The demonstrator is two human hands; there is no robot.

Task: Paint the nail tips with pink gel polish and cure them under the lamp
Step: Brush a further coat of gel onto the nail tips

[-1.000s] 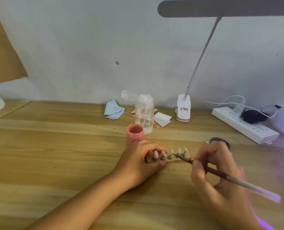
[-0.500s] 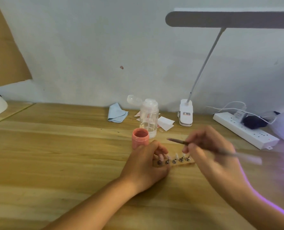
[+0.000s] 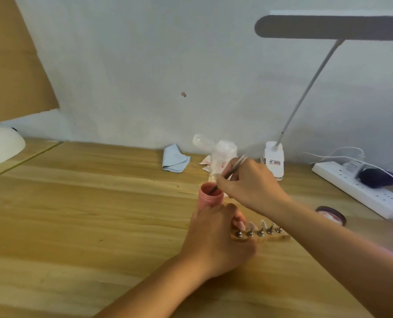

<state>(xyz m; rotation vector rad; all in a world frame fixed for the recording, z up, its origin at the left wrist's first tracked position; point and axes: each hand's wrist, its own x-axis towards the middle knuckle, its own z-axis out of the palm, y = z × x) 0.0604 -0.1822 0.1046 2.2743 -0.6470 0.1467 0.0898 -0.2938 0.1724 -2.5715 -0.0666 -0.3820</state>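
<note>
- The right hand (image 3: 248,182) pinches a thin brush (image 3: 233,167) between thumb and fingers. The brush tip is down in the open pink jar (image 3: 210,197), which looks like loading polish.
- The left hand (image 3: 216,237), at 6 o'clock from the jar, curls over one end of a wooden strip (image 3: 281,237) and pins it to the tabletop (image 3: 87,214). The nail tips (image 3: 263,226) stand in a row on the strip, running toward 3 o'clock from that hand.
- An overloaded brush could drip on the way back, since the path crosses the left knuckles.
- Nothing holds the jar. Dragging the brush against its rim, or a nudge from the left fingers just beside it, could tip it.
- The right forearm passes over the far end of the row, so a dropped wrist could knock the tips or smear wet polish.
- A clear bottle (image 3: 223,154) stands just behind the jar at 12 o'clock, near the right knuckles and easy to bump.
- Farther from the jar are a blue cloth (image 3: 176,158) at 11 o'clock, a desk lamp's base (image 3: 274,160) at 1, a power strip (image 3: 360,191) at 3 and a lid (image 3: 331,214) at 4.
- No curing lamp is plainly in view. A violet glow at the right edge may come from it.
</note>
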